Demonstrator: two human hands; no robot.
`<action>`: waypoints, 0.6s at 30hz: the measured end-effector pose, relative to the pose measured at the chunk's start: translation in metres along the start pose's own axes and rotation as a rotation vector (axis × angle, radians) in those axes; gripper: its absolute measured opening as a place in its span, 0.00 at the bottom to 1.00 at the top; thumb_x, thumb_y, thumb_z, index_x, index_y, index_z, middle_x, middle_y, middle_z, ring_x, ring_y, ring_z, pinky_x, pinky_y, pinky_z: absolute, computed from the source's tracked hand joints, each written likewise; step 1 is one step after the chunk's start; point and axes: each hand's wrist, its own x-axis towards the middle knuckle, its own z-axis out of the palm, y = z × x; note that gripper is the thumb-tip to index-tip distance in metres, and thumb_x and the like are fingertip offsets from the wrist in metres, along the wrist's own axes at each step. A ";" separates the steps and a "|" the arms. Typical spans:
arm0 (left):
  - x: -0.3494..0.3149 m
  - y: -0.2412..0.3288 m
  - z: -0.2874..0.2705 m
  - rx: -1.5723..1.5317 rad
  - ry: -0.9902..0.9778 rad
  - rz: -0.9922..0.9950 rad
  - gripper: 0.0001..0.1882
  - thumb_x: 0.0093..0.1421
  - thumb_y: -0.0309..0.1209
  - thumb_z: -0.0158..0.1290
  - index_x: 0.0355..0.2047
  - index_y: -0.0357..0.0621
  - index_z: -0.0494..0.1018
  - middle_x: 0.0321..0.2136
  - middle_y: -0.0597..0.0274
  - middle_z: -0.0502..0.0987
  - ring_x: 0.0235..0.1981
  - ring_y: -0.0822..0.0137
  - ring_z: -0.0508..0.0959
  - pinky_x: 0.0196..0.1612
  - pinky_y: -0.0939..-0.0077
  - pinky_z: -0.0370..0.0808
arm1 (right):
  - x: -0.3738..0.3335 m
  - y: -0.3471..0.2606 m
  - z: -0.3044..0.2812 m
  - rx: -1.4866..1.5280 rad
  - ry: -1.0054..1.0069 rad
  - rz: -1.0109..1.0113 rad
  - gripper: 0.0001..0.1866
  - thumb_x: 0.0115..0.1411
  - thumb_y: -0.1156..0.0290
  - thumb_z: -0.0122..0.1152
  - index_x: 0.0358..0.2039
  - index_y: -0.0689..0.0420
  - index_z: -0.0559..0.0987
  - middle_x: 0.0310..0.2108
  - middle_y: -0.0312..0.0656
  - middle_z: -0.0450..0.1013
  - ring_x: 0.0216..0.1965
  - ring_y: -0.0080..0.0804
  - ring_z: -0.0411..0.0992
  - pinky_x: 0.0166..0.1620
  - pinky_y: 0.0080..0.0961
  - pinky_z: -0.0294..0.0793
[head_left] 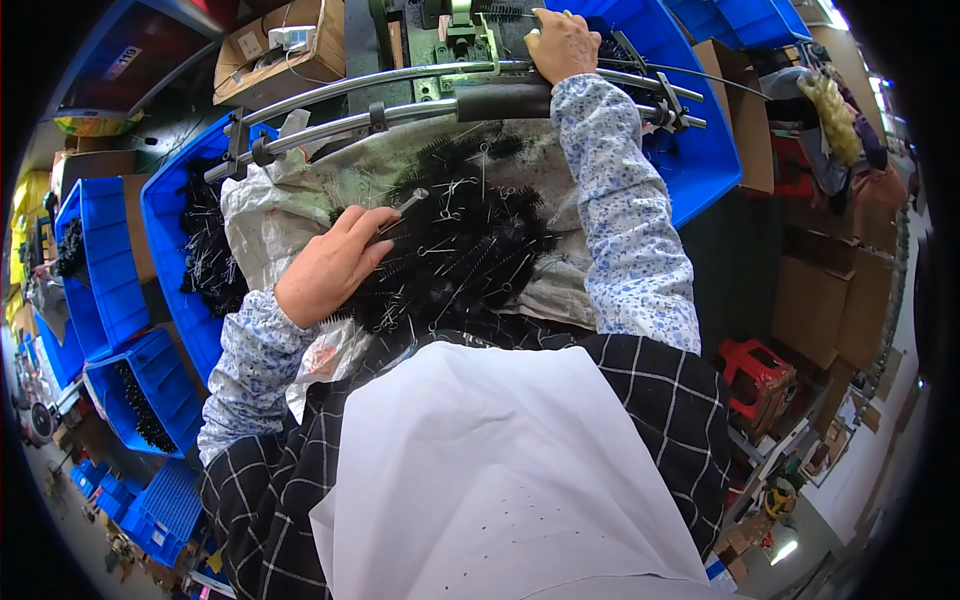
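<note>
A heap of black twisted-wire brushes (470, 235) with looped metal ends lies on a pale, stained cloth (262, 215) in front of me. Over the heap's left side, my left hand (340, 258) is closed around a small silver wrench (412, 201), its head sticking out past the fingers. My right hand (563, 46) reaches far forward to the machine (462, 40). Its fingers are curled, and the fingertips meet the end of a thin wire brush (505, 13) lying across the machine. The part of the brush inside that grip is hidden.
Two curved metal rails (410, 112) with a dark sleeve cross between me and the machine. Blue bins (165, 215) of brushes stand at left; another blue bin (712, 150) is at right. A red stool (757, 385) stands right; a wooden box (285, 65) sits back left.
</note>
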 end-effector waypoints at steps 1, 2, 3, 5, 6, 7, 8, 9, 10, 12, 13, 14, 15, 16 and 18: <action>0.000 0.000 -0.001 -0.012 0.024 0.020 0.16 0.58 0.30 0.48 0.46 0.40 0.62 0.34 0.51 0.66 0.37 0.54 0.70 0.42 0.68 0.67 | -0.001 -0.005 0.004 0.023 0.012 0.005 0.16 0.49 0.67 0.51 0.39 0.54 0.76 0.37 0.43 0.73 0.46 0.40 0.66 0.46 0.43 0.63; 0.000 0.000 -0.002 -0.024 0.050 0.038 0.17 0.57 0.30 0.49 0.46 0.40 0.62 0.34 0.52 0.66 0.37 0.55 0.70 0.43 0.69 0.67 | 0.000 -0.012 0.008 0.047 0.024 0.010 0.16 0.48 0.68 0.50 0.38 0.55 0.76 0.37 0.43 0.73 0.46 0.40 0.66 0.46 0.43 0.64; 0.000 -0.001 -0.003 -0.012 0.080 0.045 0.18 0.56 0.30 0.50 0.46 0.39 0.62 0.35 0.52 0.66 0.38 0.56 0.70 0.44 0.69 0.67 | 0.002 -0.020 0.012 0.029 0.056 -0.019 0.13 0.48 0.69 0.49 0.33 0.56 0.77 0.33 0.43 0.73 0.43 0.42 0.68 0.45 0.43 0.65; -0.002 -0.005 -0.004 0.014 0.138 0.057 0.19 0.55 0.30 0.52 0.46 0.39 0.62 0.35 0.52 0.66 0.39 0.57 0.69 0.45 0.70 0.66 | 0.003 -0.036 0.023 0.014 0.065 -0.056 0.10 0.49 0.70 0.48 0.29 0.56 0.76 0.30 0.43 0.73 0.40 0.42 0.68 0.43 0.43 0.65; -0.004 -0.005 -0.004 0.013 0.146 0.070 0.19 0.55 0.30 0.52 0.45 0.39 0.62 0.36 0.52 0.65 0.40 0.57 0.69 0.46 0.71 0.66 | 0.003 -0.044 0.028 0.007 0.069 -0.075 0.09 0.49 0.70 0.47 0.27 0.55 0.76 0.29 0.43 0.73 0.39 0.42 0.68 0.41 0.43 0.66; -0.007 -0.006 -0.005 0.012 0.160 0.076 0.19 0.55 0.29 0.52 0.45 0.38 0.62 0.37 0.52 0.65 0.41 0.58 0.68 0.46 0.71 0.65 | 0.002 -0.065 0.016 -0.038 0.059 -0.072 0.08 0.50 0.70 0.46 0.24 0.55 0.75 0.27 0.42 0.73 0.36 0.41 0.68 0.39 0.41 0.66; -0.005 -0.004 -0.006 0.006 0.160 0.104 0.19 0.55 0.28 0.52 0.45 0.38 0.62 0.37 0.52 0.65 0.42 0.58 0.68 0.47 0.72 0.65 | 0.002 -0.067 0.014 -0.089 0.058 -0.074 0.08 0.51 0.70 0.45 0.24 0.54 0.75 0.27 0.41 0.73 0.36 0.40 0.68 0.37 0.40 0.65; -0.003 -0.001 -0.008 0.003 0.155 0.129 0.19 0.54 0.28 0.52 0.45 0.37 0.62 0.38 0.52 0.64 0.42 0.58 0.68 0.47 0.72 0.65 | 0.003 -0.069 0.009 -0.106 0.053 -0.071 0.08 0.51 0.70 0.45 0.24 0.54 0.75 0.27 0.41 0.73 0.36 0.40 0.68 0.37 0.40 0.65; -0.004 -0.001 -0.009 0.002 0.159 0.141 0.19 0.54 0.27 0.52 0.45 0.37 0.62 0.38 0.53 0.64 0.43 0.59 0.68 0.48 0.73 0.64 | 0.002 -0.074 0.006 -0.113 0.046 -0.078 0.08 0.51 0.70 0.45 0.24 0.54 0.75 0.26 0.40 0.73 0.36 0.39 0.68 0.38 0.40 0.65; -0.004 0.001 -0.013 0.002 0.170 0.160 0.18 0.54 0.26 0.51 0.44 0.37 0.62 0.39 0.54 0.64 0.43 0.59 0.68 0.48 0.73 0.64 | 0.002 -0.076 0.000 -0.108 0.014 -0.069 0.08 0.50 0.70 0.46 0.24 0.53 0.75 0.27 0.40 0.73 0.37 0.39 0.68 0.38 0.40 0.65; -0.004 0.003 -0.016 0.002 0.178 0.166 0.16 0.54 0.25 0.51 0.44 0.37 0.63 0.39 0.54 0.65 0.43 0.60 0.68 0.47 0.73 0.65 | 0.002 -0.075 -0.002 -0.107 -0.003 -0.066 0.07 0.50 0.70 0.47 0.24 0.53 0.75 0.27 0.40 0.73 0.37 0.39 0.68 0.38 0.41 0.65; -0.004 0.004 -0.019 0.002 0.186 0.172 0.15 0.54 0.24 0.50 0.43 0.37 0.64 0.39 0.55 0.65 0.43 0.60 0.68 0.47 0.73 0.65 | 0.002 -0.071 -0.002 -0.086 0.007 -0.065 0.07 0.50 0.69 0.47 0.25 0.53 0.76 0.28 0.40 0.73 0.38 0.39 0.68 0.38 0.41 0.65; -0.005 0.006 -0.023 -0.005 0.184 0.164 0.15 0.54 0.25 0.51 0.42 0.38 0.65 0.38 0.55 0.66 0.40 0.61 0.70 0.44 0.74 0.67 | 0.003 -0.064 -0.003 -0.066 0.018 -0.064 0.07 0.49 0.69 0.48 0.25 0.52 0.76 0.28 0.39 0.74 0.39 0.39 0.68 0.39 0.41 0.65; -0.004 0.005 -0.027 -0.012 0.179 0.160 0.14 0.54 0.25 0.51 0.41 0.38 0.66 0.38 0.56 0.67 0.37 0.63 0.71 0.41 0.75 0.68 | 0.003 -0.054 -0.001 -0.049 0.029 -0.060 0.08 0.49 0.69 0.48 0.26 0.52 0.76 0.29 0.39 0.74 0.39 0.39 0.68 0.39 0.41 0.65; -0.006 0.002 -0.029 -0.057 0.197 0.135 0.12 0.54 0.26 0.52 0.40 0.39 0.68 0.36 0.57 0.70 0.33 0.65 0.73 0.37 0.77 0.70 | 0.001 -0.034 -0.001 -0.044 0.067 -0.064 0.12 0.47 0.68 0.50 0.32 0.51 0.78 0.31 0.38 0.74 0.39 0.38 0.69 0.41 0.40 0.65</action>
